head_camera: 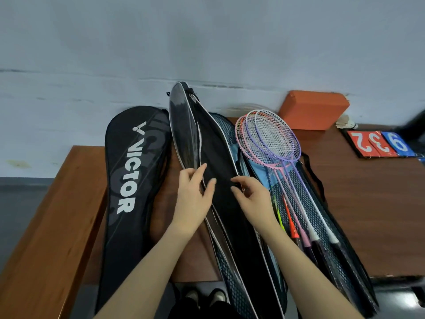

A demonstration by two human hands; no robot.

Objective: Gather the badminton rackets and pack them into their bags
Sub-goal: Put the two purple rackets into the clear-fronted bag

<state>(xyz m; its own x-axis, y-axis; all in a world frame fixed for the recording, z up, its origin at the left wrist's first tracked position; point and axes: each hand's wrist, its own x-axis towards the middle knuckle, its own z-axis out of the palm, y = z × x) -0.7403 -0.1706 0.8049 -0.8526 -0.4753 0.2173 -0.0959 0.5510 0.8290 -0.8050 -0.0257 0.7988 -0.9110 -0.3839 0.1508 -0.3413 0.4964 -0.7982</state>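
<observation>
Rackets [270,139], a loose bunch with pink, purple and white frames and thin shafts, lie on a black mesh-faced bag [322,217] to the right on the brown wooden table [368,203], their heads toward the wall and their handles toward the table's near edge. None of them looks to be inside a closed bag yet. In the middle lies a long black fabric racket bag with white piping [220,162], its flap lifted along the upper side so that the opening gapes near the wall. The left hand [193,199] rests on the piped edge of that bag, fingers spread and only lightly curled; it seems to press or pinch the seam, though I cannot tell whether it truly clamps it. The right hand [250,199] hovers just beside it on the bag's black face, thumb and fingers bent close together as if nipping the fabric or a zip pull, which is too small to make out. A second black bag printed VICTOR in white [128,171] lies flat to the left, apparently shut.

The step in hand looks like opening or spreading the middle bag to ready it. The next move likely calls for holding the mouth wide with one hand while the other reaches right for the rackets, taking them by the handles and sliding them in heads first.
</observation>
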